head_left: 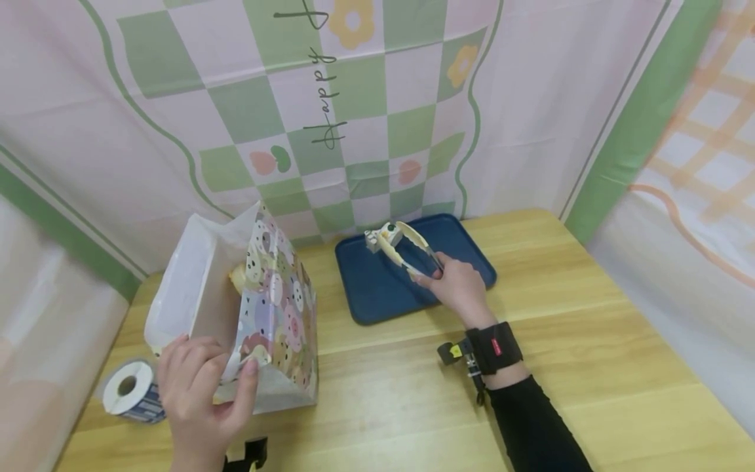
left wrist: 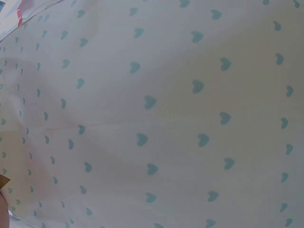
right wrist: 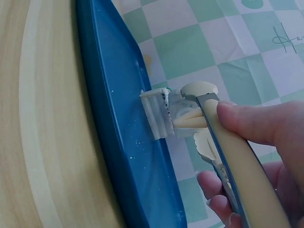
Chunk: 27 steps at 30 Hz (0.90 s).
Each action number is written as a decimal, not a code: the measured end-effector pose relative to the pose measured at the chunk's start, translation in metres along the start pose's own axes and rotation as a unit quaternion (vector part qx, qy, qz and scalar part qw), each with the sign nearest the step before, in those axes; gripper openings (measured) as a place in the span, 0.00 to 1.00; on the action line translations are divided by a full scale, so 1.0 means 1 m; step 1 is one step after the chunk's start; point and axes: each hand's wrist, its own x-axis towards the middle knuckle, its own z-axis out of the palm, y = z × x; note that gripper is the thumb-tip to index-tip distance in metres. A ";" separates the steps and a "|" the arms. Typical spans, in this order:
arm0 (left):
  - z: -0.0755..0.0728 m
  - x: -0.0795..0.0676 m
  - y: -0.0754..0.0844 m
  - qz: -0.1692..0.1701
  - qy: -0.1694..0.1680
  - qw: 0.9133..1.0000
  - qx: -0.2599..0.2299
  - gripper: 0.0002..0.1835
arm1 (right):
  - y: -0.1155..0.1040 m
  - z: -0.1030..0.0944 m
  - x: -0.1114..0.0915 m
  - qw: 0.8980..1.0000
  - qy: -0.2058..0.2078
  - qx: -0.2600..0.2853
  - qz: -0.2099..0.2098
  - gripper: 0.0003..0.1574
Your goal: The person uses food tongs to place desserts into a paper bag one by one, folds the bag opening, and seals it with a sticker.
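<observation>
My left hand (head_left: 197, 393) grips the near rim of a paper bag (head_left: 277, 301) printed with cartoon animals, its mouth held apart. Part of a golden-brown, bread-like item (head_left: 238, 278) shows inside. My right hand (head_left: 463, 288) holds a pair of tongs (head_left: 407, 249) with cream tips over the left part of a blue tray (head_left: 377, 288). At the tips is a small clear-and-white plastic packet (right wrist: 156, 114) with ridged edges; its contents are hard to make out. In the right wrist view, thumb and fingers squeeze the tongs' arms (right wrist: 237, 161) from both sides.
A roll of labels (head_left: 132, 390) stands left of the bag on the wooden table (head_left: 401, 393). Patterned cloth (head_left: 330, 131) hangs close behind the tray and bag. A white surface with teal hearts (left wrist: 150, 102) fills the left wrist view.
</observation>
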 end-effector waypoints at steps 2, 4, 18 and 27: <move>0.000 0.000 0.000 -0.001 -0.001 1.000 0.000 0.28 | -0.001 -0.001 -0.001 1.000 0.000 0.000 -0.002 0.50; 0.000 0.001 0.001 -0.002 -0.002 1.000 -0.002 0.28 | -0.001 -0.002 -0.001 1.000 0.001 -0.001 -0.003 0.50; -0.001 0.002 0.002 -0.005 -0.010 1.000 -0.001 0.28 | -0.008 -0.014 -0.005 0.999 0.029 -0.012 -0.016 0.53; -0.001 0.002 0.001 -0.005 -0.010 1.000 0.001 0.28 | -0.017 -0.024 -0.011 0.999 0.030 -0.008 -0.020 0.52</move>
